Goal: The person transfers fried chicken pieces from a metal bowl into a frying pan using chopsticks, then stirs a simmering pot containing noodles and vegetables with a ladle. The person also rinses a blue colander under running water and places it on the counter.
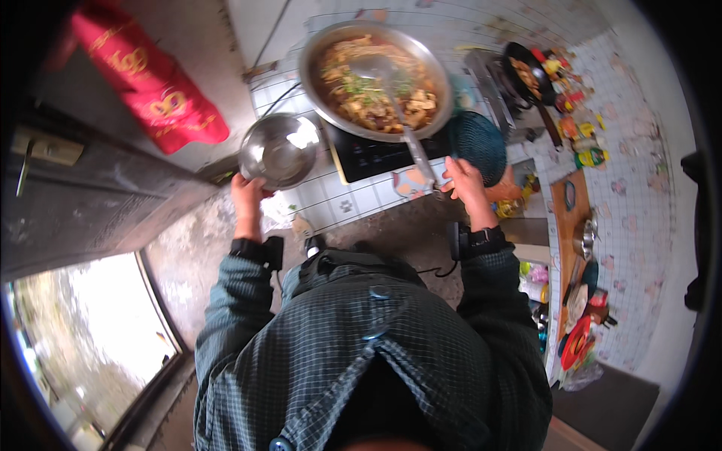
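My left hand (250, 197) is closed on the near rim of a shiny steel bowl (280, 154), which looks empty. To its right, a large steel basin (444, 90) full of stewed food with green herbs stands on a black induction cooker (368, 159). A steel ladle (415, 147) lies in that basin, its bowl down in the food and its handle reaching over the near rim. Right beside the end of this handle is my right hand (465, 182), fingers partly spread; I see no grip on the handle.
A teal woven basket (480, 147) sits right of the cooker. Farther right are a gas stove (492, 94), a black pan (529, 74) with food, several condiment bottles (590, 156) and a wooden board (575, 225). Red cloth (154, 83) hangs at the left near a dark door (90, 195).
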`<action>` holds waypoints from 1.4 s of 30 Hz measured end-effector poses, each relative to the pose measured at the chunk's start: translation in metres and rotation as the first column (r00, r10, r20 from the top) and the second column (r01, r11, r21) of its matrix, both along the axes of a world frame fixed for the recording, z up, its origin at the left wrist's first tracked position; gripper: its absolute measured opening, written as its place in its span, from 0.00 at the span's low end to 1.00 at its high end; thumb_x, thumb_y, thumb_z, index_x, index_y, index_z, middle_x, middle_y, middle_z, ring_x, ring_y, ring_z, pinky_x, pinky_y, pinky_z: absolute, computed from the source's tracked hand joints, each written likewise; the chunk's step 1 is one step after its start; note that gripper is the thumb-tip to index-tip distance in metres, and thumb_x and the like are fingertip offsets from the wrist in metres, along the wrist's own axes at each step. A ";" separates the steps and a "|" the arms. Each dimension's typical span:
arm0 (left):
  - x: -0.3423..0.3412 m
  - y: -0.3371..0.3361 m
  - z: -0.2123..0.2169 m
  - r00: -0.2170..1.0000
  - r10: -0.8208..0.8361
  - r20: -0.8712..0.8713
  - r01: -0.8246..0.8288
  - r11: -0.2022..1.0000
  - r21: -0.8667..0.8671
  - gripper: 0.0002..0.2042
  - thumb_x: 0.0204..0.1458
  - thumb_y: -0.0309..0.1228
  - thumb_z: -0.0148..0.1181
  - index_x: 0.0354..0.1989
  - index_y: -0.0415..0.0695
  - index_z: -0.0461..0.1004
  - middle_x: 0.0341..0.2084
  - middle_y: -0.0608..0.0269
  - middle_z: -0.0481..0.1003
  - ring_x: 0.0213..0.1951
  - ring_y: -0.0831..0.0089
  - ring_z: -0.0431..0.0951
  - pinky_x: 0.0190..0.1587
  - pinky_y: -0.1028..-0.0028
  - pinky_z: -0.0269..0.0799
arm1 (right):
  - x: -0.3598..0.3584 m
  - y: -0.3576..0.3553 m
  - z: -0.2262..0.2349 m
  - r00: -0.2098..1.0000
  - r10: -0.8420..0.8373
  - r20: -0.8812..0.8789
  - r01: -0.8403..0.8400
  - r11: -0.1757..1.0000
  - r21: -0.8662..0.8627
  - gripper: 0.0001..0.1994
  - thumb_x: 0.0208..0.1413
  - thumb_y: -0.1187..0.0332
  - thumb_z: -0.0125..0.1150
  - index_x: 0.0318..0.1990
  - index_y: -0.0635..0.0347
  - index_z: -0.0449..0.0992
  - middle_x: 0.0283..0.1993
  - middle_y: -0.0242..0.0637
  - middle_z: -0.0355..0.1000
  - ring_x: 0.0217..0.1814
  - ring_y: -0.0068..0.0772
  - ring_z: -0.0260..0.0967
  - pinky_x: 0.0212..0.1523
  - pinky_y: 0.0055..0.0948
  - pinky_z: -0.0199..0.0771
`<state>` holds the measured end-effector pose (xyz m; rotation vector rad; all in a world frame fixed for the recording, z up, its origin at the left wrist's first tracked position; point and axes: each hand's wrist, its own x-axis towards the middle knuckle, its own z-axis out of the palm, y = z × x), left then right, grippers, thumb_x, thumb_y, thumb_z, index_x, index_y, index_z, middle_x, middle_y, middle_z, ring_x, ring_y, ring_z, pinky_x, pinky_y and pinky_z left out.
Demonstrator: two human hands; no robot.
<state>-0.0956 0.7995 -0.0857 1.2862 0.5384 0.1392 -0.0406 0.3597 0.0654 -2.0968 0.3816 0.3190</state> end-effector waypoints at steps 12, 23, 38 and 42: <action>-0.196 -0.047 0.026 0.877 0.458 -0.146 -0.455 0.889 0.057 0.05 0.44 0.22 0.53 0.29 0.42 0.65 0.19 0.60 0.71 0.18 0.70 0.72 0.22 0.71 0.72 | 0.022 -0.199 -0.176 0.645 -0.334 -0.687 0.761 0.201 0.617 0.38 0.51 0.43 0.54 0.62 0.50 0.45 0.60 0.55 0.45 0.55 0.61 0.60 0.49 0.49 0.68; -0.294 -0.118 0.034 0.746 0.626 -0.228 -0.640 0.768 0.018 0.07 0.43 0.20 0.55 0.29 0.42 0.63 0.22 0.64 0.68 0.20 0.74 0.69 0.23 0.72 0.73 | -0.056 -0.267 -0.162 0.876 -0.101 0.472 -0.197 0.818 0.540 0.20 0.48 0.80 0.59 0.49 0.66 0.62 0.44 0.41 0.68 0.49 0.32 0.67 0.53 0.40 0.69; -0.598 -0.198 0.032 0.409 0.905 -0.114 -0.912 0.403 -0.073 0.11 0.39 0.19 0.54 0.26 0.42 0.57 0.15 0.59 0.65 0.11 0.67 0.70 0.13 0.69 0.72 | -0.231 -0.079 -0.108 0.812 0.584 -0.008 -0.513 0.720 0.467 0.23 0.50 0.68 0.61 0.52 0.68 0.63 0.53 0.43 0.64 0.50 0.33 0.64 0.49 0.33 0.67; -0.751 -0.267 0.024 0.140 0.984 -0.112 -0.988 0.146 0.048 0.10 0.39 0.19 0.54 0.25 0.41 0.58 0.16 0.60 0.66 0.12 0.68 0.70 0.11 0.72 0.70 | -0.301 0.096 -0.120 0.388 0.880 0.275 -0.894 0.432 -0.120 0.28 0.40 0.61 0.72 0.44 0.68 0.66 0.42 0.46 0.72 0.42 0.36 0.70 0.45 0.36 0.69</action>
